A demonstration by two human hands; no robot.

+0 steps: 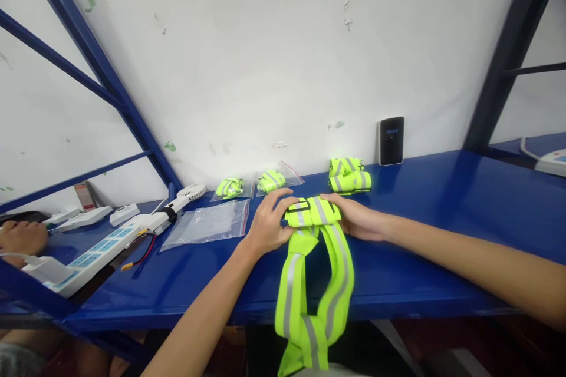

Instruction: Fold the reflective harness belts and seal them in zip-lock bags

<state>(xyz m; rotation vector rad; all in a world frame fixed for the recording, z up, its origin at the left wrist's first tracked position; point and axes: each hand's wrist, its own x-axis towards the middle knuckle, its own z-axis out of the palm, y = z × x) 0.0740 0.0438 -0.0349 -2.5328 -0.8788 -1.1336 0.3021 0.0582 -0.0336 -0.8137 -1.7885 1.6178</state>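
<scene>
You're at a bench in what looks like a workshop or light packing area.
Your blue metal bench (433, 230) runs along a scuffed, patchy white wall (274, 59), with a bare blue metal frame (104, 65) on your left, plainer than home or office furniture. Also to your left you have a long power strip (95, 256) and a red-and-black lead (149, 249) with yellow connectors. Around the reflective strap (319, 212) you hold, a clear zip bag (207, 225) and bagged reflective bundles (230, 188) suggest packing; another person's hand (26, 238) beyond the frame shows the workspace is shared.
</scene>
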